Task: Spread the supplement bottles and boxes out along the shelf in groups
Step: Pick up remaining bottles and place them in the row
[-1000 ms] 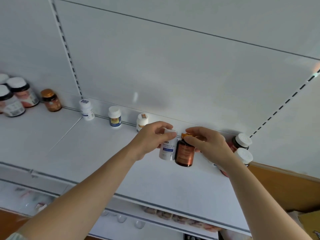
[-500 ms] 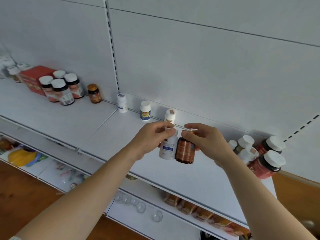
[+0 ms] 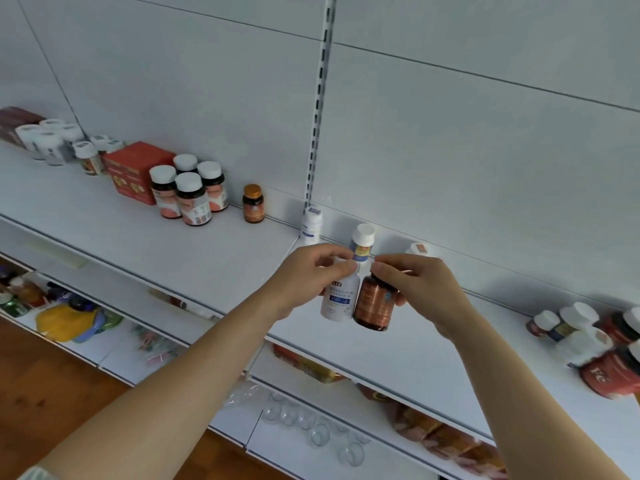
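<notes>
Left hand (image 3: 304, 275): I grip the white bottle (image 3: 338, 299) by its cap, fingers and thumb curled round the top, as I did a second ago.
Right hand (image 3: 412, 285): I pinch the amber bottle (image 3: 375, 303) at its cap in the same way; the hold has not changed.
The pair: the two bottles hang side by side and touching, over the front part of the shelf (image 3: 214, 258). I cannot tell whether their bases rest on it or hang just clear.
What has changed: my head has turned left, and both bottles sit a little further left against the row behind. The small bottle with the yellow label (image 3: 362, 241) now stands right behind my fingers, where before it lay off to the left.
Newly in view: the red box (image 3: 136, 171), the four dark bottles with white caps (image 3: 188, 192) beside it, and a cluster of white-capped bottles (image 3: 48, 140) at the far left.
Already set: one small brown bottle (image 3: 253, 204) and three small white ones stand apart along the back wall.
Still crowded: the jars at the right end (image 3: 595, 341) stand packed together, some leaning.
Meaning for the task: I judge I am carrying this pair leftward to start or join a group in the open middle stretch. The spreading looks partly done, with the right-hand bunch still to thin out.
Risk: both holds are on the caps only, so a loose lid could let a bottle drop.
</notes>
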`<state>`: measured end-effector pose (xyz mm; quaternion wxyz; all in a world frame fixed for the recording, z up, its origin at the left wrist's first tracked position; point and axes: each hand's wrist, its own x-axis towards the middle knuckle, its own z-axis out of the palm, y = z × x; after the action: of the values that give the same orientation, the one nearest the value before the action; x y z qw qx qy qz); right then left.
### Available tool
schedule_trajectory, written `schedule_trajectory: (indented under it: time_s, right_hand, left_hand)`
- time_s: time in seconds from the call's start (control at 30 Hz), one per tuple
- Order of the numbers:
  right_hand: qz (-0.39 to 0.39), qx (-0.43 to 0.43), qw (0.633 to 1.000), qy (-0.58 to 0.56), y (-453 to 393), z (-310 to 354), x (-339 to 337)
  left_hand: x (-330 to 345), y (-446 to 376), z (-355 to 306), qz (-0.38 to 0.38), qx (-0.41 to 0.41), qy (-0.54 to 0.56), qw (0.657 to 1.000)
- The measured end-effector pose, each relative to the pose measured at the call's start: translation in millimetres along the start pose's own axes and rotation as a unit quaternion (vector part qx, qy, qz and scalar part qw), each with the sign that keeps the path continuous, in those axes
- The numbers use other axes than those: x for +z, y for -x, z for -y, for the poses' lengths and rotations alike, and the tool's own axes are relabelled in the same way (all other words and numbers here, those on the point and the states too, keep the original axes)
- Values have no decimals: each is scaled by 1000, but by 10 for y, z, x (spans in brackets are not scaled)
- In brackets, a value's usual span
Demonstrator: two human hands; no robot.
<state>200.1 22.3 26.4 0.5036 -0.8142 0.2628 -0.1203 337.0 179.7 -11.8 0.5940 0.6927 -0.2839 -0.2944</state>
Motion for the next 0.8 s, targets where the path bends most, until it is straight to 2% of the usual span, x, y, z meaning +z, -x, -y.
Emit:
schedule_trajectory:
  time_s: [0.2, 0.47, 0.63, 0.8]
  right_hand:
    - [18, 0, 1000, 20, -257, 219, 455]
    - [23, -34, 998, 53, -925, 300, 708]
    - [-9, -110, 989, 99, -1363, 347, 935]
    - [-55, -196, 964, 170, -1694, 465, 1317]
  left_hand:
    - [-563, -72, 95, -23, -2, -14, 1000]
    - [-1033, -371, 160, -91, -17, -10, 996]
    - [-1283, -559, 166, -121, -19, -21, 992]
    - [-1574, -702, 252, -132, -13, -45, 990]
